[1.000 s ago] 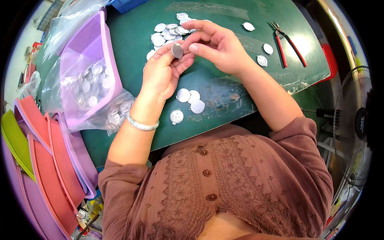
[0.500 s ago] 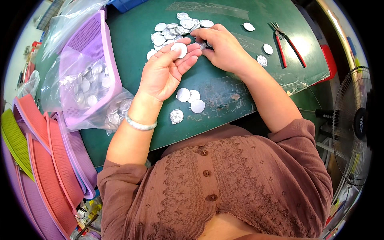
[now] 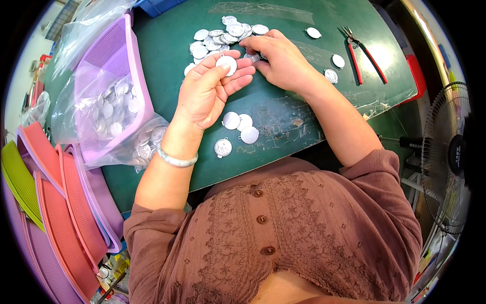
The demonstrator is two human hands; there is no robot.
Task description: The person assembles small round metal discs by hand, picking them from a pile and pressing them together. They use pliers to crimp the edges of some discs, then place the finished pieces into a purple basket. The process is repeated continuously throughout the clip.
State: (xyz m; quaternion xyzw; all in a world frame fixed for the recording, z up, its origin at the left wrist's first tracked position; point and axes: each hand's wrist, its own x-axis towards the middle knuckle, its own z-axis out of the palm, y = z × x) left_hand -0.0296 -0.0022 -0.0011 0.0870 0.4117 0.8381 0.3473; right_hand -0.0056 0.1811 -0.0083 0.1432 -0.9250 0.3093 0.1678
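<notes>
My left hand [image 3: 210, 91] is palm up and pinches a round silver medallion [image 3: 226, 66] under its thumb, the plain face showing. Beside its fingertips, my right hand [image 3: 281, 58] curls its fingers around another silver medallion [image 3: 251, 57], partly hidden by the fingers. A heap of similar medallions [image 3: 235, 30] lies just beyond both hands. Nearer to me on the green table [image 3: 283, 124] rest several more medallions [image 3: 231, 120], some plain side up and one patterned side up. Toward the right lie a few single medallions [image 3: 330, 76].
Red-handled pliers [image 3: 361, 55] lie at the right, jaws pointing away. A lilac basket [image 3: 143, 76] with a clear bag of medallions [image 3: 114, 104] stands at the left. Stacked coloured baskets [image 3: 66, 213] fill the lower left. A fan [image 3: 445, 157] stands off the right edge.
Both hands stay almost in place. The view has shifted very slightly, and the left fingers are a little more spread under the medallion.
</notes>
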